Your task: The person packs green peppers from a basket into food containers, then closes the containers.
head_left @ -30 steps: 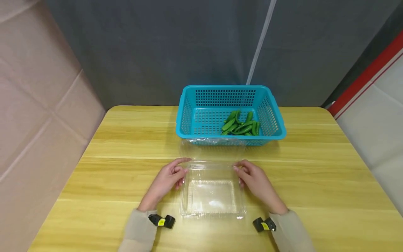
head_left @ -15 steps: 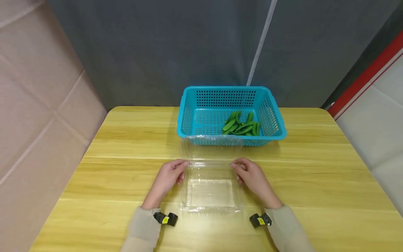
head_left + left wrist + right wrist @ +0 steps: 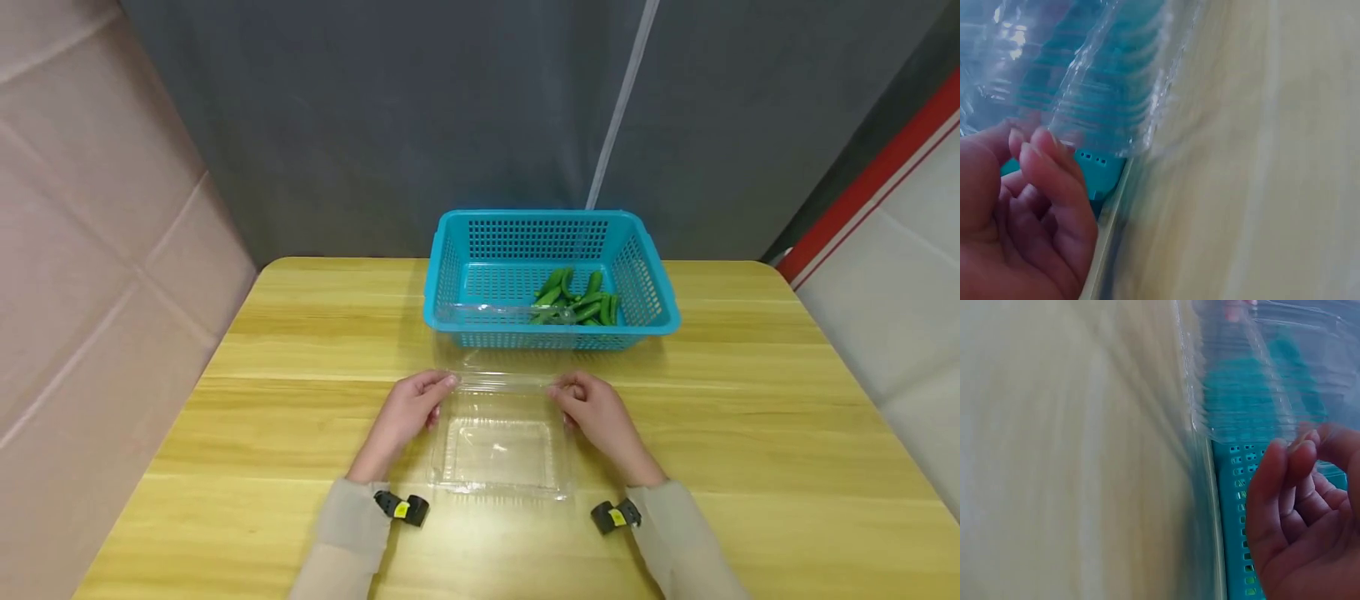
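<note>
A clear plastic clamshell container (image 3: 498,454) lies opened out, its base toward the person and its raised lid overlapping the basket's front in the head view. My left hand (image 3: 408,408) pinches the hinge side at the left, thumb against fingertips; in the left wrist view that hand (image 3: 1035,212) grips the ribbed plastic edge. At the right end of the hinge, my right hand (image 3: 600,414) pinches the container the same way. The right wrist view shows the hand (image 3: 1310,512) with fingertips together at the plastic's corner.
A blue slotted basket (image 3: 660,283) stands at the back of the wooden table (image 3: 750,433), just beyond the container. Several green peppers (image 3: 592,310) lie in its right half. A grey curtain (image 3: 375,125) hangs behind the table.
The container has shifted slightly away from the person, and its lid now overlaps more of the basket. The left thumb has moved up to the hinge; both hands have gone forward with it.
</note>
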Demonstrator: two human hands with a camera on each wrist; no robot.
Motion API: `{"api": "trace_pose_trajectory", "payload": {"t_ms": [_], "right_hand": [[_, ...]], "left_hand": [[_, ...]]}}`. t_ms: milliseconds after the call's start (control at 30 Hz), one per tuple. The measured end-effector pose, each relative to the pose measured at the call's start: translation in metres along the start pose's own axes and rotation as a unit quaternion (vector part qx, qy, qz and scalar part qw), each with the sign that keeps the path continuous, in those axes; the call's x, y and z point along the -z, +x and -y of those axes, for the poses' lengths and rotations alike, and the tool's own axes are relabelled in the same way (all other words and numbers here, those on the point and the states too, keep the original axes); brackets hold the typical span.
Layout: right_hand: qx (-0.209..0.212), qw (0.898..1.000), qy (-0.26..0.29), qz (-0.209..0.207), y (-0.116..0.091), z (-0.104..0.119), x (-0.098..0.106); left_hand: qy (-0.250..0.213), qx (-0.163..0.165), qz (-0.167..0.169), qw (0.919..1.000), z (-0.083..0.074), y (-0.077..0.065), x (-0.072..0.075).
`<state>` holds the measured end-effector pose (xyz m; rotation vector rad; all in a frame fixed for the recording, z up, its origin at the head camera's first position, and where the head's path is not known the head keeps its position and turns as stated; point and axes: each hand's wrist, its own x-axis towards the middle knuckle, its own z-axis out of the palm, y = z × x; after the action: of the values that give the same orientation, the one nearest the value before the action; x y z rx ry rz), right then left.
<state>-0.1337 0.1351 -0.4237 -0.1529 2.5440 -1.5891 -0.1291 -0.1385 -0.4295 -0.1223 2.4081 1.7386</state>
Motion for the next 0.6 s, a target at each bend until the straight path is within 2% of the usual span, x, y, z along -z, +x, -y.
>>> {"api": "trace_pose_trajectory", "payload": {"t_ms": [100, 200, 600], "right_hand": [[0.011, 1.0, -0.009, -0.003, 0.0, -0.001, 0.0], [0.021, 1.0, -0.021, -0.004, 0.002, -0.001, 0.0], [0.046, 0.997, -0.055, -0.024, 0.009, -0.002, 0.0]], "left_hand": [[0.019, -0.004, -0.01, 0.9997, 0.0, 0.001, -0.002], [0.028, -0.022, -0.033, 0.9988, -0.001, 0.004, -0.006], [0.025, -0.057, -0.098, 0.9932, 0.001, 0.013, -0.016]]}}
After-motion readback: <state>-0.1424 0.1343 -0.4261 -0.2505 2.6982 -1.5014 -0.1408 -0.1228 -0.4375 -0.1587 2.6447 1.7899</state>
